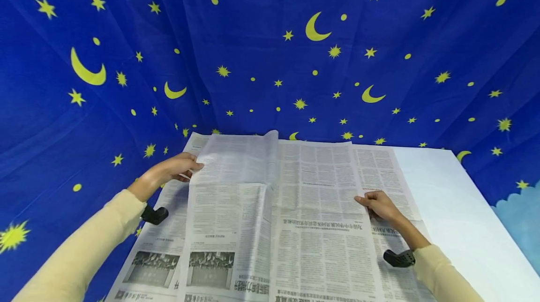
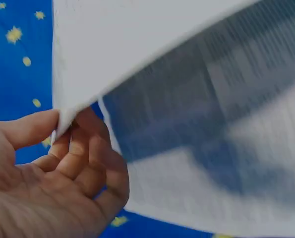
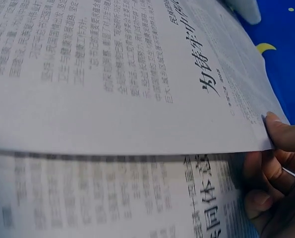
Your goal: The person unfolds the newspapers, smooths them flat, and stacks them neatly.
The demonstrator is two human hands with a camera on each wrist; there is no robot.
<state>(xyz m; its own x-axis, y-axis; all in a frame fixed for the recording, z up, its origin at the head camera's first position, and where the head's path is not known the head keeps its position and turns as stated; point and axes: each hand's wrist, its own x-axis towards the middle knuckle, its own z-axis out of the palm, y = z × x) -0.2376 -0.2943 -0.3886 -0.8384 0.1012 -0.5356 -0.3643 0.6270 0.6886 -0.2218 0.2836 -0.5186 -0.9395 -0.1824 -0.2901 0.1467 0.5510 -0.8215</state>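
An unfolded newspaper sheet (image 1: 325, 245) spans the space between my two hands, lying over another newspaper sheet (image 1: 158, 227) on the table. My left hand (image 1: 179, 167) pinches the upper sheet's left edge between thumb and fingers; in the left wrist view that edge (image 2: 65, 106) is lifted, with a shadow on the sheet below. Over on the right, my right hand (image 1: 380, 206) pinches the opposite edge, thumb on top and fingers beneath, as the right wrist view shows. A raised crease runs down the middle of the upper sheet, and its top-left part is folded over.
The white table top (image 1: 447, 184) shows to the right of the papers. Behind and to the left hangs a blue cloth (image 1: 253, 34) with yellow moons and stars. A black wrist device (image 1: 155, 215) sits at the left wrist, another black device (image 1: 398, 258) at the right.
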